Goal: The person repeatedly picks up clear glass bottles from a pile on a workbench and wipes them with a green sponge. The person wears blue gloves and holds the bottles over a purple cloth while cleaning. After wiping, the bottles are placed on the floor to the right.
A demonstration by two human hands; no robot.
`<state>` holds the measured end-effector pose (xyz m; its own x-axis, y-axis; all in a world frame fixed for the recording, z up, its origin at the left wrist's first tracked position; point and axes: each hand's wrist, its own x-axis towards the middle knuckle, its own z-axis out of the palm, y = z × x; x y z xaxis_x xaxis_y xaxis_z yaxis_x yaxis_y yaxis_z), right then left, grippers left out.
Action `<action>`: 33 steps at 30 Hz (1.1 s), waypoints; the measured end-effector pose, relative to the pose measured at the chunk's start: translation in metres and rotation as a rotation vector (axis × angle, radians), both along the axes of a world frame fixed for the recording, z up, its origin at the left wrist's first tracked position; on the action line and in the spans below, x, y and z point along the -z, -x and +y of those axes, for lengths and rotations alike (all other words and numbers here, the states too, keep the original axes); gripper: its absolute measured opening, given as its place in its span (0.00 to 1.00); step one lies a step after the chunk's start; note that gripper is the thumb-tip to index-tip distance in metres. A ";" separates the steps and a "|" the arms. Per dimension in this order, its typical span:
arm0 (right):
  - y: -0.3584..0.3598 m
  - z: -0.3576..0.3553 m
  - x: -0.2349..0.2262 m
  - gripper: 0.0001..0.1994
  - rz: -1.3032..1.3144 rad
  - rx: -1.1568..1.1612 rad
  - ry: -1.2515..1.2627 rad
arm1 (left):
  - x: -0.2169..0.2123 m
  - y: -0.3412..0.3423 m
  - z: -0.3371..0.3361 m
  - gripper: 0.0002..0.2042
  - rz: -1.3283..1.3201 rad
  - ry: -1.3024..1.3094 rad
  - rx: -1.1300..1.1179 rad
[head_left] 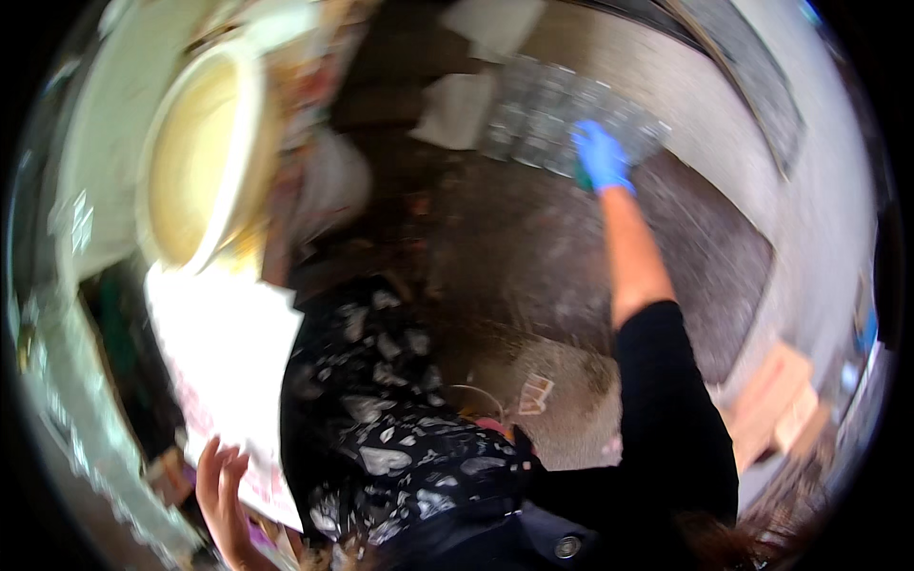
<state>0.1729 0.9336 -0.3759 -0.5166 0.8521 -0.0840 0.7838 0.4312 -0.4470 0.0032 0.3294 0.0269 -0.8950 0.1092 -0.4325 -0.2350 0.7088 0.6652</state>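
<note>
My right hand (602, 160), in a blue glove, reaches out to a group of clear glass or plastic jars (539, 116) at the far side. Its fingers look curled, and a bit of something green (583, 175) shows beside the palm; blur hides what it is. The jars stand close together in rows on a dark brown board (533, 252). At the lower left my bare left hand (224, 495) is raised with its fingers extended and nothing in them. It is beside a white sheet (214, 352) with faint reddish print.
A large cream tub (252, 124) stands at the left, with a whitish bucket (333, 186) right of it. White paper sheets (455, 111) lie left of the jars. Cardboard pieces (776, 404) are at the right. A small printed card (535, 393) lies on the floor.
</note>
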 end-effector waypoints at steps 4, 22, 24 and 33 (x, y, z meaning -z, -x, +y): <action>-0.010 0.005 -0.005 0.28 0.082 0.006 0.232 | -0.003 0.018 -0.013 0.21 -0.040 0.004 0.092; 0.028 -0.285 -0.208 0.19 0.823 0.236 0.891 | -0.008 0.225 -0.191 0.43 1.267 -0.009 -0.620; 0.046 -0.312 -0.257 0.14 0.809 -0.018 0.694 | -0.002 0.224 -0.187 0.45 1.272 0.090 -0.578; 0.163 -0.487 -0.347 0.15 0.546 -1.180 -0.078 | -0.003 0.215 -0.194 0.42 1.372 0.046 -0.586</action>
